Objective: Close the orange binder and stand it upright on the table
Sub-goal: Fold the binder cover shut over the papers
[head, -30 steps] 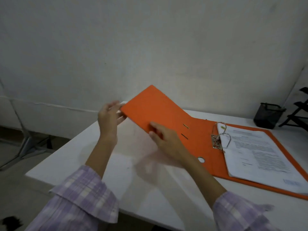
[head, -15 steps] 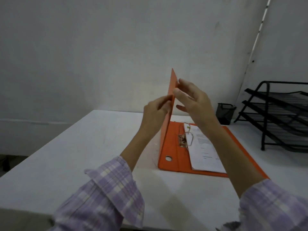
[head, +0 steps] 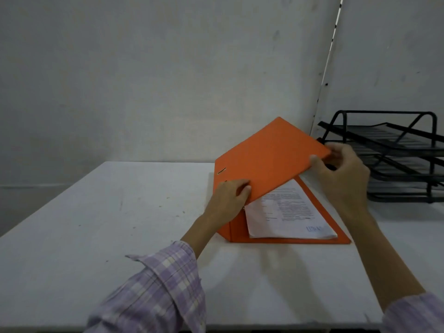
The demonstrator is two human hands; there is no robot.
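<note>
Matt orange binder point(head: 269, 159), printed paper point(head: 288, 212), scuffed table point(head: 96, 224).

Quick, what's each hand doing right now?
Left hand: holding the binder cover near the spine.
Right hand: holding the cover's far corner.

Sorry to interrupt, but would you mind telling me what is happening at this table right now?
A person is closing an orange binder that lies on the white table. The left hand holds the front cover near the spine, and the right hand grips the cover's far corner. The cover is tilted partway down over the printed papers and not yet shut. The binder is not yet standing upright. A black wire tray rack sits to the right.
</note>
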